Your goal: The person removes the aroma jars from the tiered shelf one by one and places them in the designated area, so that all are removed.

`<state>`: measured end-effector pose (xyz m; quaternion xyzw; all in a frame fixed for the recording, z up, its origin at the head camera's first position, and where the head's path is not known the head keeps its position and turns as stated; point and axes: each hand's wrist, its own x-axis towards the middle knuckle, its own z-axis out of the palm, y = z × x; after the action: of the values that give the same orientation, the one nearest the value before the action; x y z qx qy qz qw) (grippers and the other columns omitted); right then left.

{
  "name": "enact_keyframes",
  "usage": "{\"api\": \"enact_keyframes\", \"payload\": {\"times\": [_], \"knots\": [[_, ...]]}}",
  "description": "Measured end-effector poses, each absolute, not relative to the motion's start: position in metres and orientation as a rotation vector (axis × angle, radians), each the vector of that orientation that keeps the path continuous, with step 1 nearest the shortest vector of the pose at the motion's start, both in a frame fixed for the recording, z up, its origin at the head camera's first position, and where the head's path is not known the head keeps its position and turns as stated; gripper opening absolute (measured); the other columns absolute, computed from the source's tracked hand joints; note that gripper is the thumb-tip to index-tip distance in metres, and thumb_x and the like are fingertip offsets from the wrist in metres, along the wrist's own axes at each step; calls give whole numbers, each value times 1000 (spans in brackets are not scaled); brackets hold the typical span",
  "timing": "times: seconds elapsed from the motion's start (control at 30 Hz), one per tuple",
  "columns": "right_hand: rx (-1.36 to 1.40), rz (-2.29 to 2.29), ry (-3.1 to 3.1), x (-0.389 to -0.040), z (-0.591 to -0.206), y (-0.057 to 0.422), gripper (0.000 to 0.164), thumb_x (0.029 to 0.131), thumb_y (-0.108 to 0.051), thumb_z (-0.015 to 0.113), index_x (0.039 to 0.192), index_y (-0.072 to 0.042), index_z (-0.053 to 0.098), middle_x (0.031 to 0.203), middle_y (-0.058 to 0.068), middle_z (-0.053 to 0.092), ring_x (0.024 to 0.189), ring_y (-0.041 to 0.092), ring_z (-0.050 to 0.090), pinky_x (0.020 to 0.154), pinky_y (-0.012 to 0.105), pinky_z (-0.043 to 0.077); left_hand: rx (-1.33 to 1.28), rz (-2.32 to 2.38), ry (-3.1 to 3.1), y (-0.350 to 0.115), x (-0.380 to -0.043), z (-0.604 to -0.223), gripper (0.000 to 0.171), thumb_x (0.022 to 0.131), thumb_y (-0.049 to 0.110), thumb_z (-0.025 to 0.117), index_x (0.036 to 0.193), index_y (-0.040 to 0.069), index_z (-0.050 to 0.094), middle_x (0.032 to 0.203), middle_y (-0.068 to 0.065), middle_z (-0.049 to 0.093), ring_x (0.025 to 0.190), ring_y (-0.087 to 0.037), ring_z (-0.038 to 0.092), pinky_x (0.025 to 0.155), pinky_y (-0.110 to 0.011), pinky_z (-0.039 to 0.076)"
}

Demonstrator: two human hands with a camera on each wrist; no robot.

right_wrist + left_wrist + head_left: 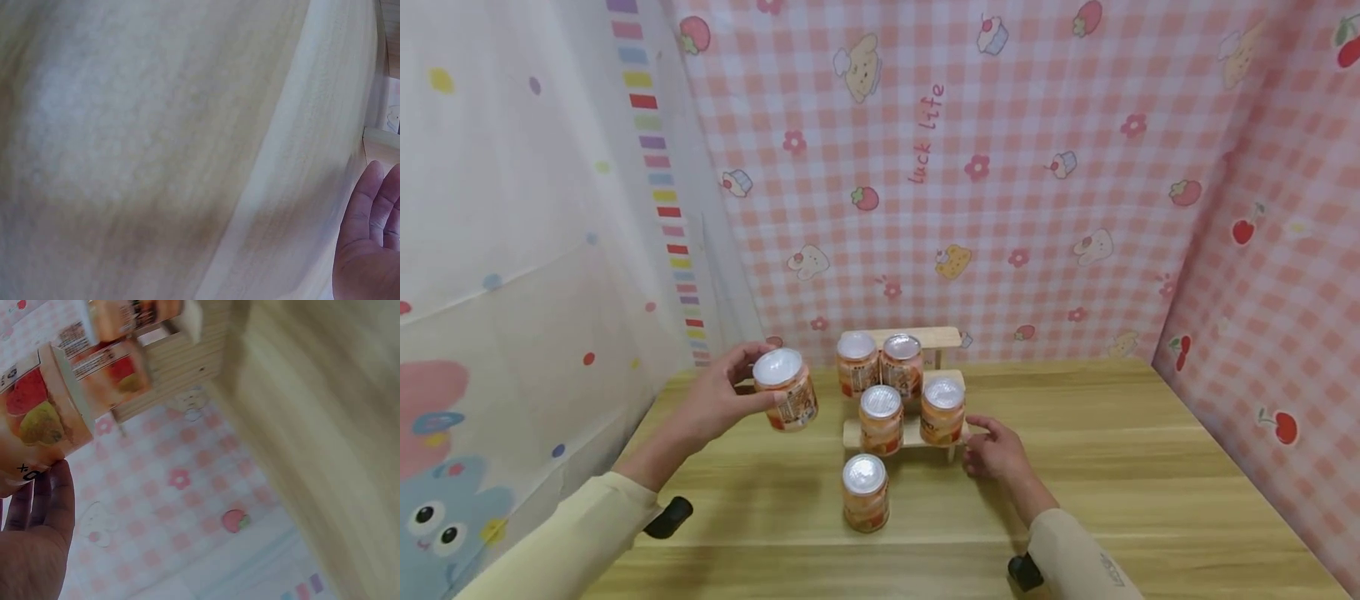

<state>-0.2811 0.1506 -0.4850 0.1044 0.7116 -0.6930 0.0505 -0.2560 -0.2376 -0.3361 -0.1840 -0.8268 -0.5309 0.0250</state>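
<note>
My left hand grips an orange-labelled can with a silvery lid, raised to the left of a small wooden two-step stand. Fruit pictures show on the held can's label in the left wrist view. My right hand is at the lower step's right end, its fingertips beside the right-hand can. In the right wrist view its fingers look relaxed, with nothing held in them. Another can shares the lower step. Two similar cans, a left one and a right one, occupy the upper step.
One more can stands upright on the wood-grain table, in front of the stand. Behind the table hangs a pink checked cloth. A white dotted curtain borders the left side, and more checked cloth covers the right.
</note>
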Motion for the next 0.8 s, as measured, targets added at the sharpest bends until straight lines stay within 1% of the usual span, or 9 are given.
{"api": "enact_keyframes", "payload": {"times": [0.1,0.13,0.23,0.43,0.57,0.8], "knots": [[305,-2112,2162,-282,-485,151,44,95,0,58,138,3,49,90,17,67,68,19,65,60,34,56,-564,-1653,-2553,-240,-252,-350,62,85,11,79,136,-1,47,129,-19,55,111,-31,58,83,-32,54],[305,-2112,2160,-281,-485,151,44,95,0,58,138,3,49,89,16,67,68,18,65,60,34,56,-552,-1651,-2557,-241,-252,-355,63,84,11,80,136,-1,46,126,-20,56,110,-32,58,83,-32,54],[299,-2111,2155,-281,-485,151,44,96,0,58,139,3,48,88,15,67,69,18,65,60,34,56,-525,-1645,-2572,-242,-249,-367,65,83,12,81,137,0,47,125,-18,57,110,-32,58,85,-33,54],[290,-2108,2159,-281,-486,152,45,96,-1,59,139,3,48,88,14,69,68,18,65,60,34,56,-535,-1699,-2564,-239,-247,-392,63,81,10,81,134,-3,50,122,-19,58,107,-30,60,86,-35,53],[282,-2111,2155,-281,-487,153,46,95,2,56,140,3,47,84,12,68,66,16,64,58,32,55,-544,-1738,-2565,-233,-245,-410,61,80,9,83,132,-2,52,121,-18,59,106,-28,60,88,-36,53],[270,-2108,2145,-282,-487,153,45,95,2,55,140,2,47,84,9,67,67,15,64,58,31,55,-522,-1757,-2610,-226,-240,-439,60,79,8,83,131,-1,52,121,-17,59,107,-30,59,90,-43,51]]}}
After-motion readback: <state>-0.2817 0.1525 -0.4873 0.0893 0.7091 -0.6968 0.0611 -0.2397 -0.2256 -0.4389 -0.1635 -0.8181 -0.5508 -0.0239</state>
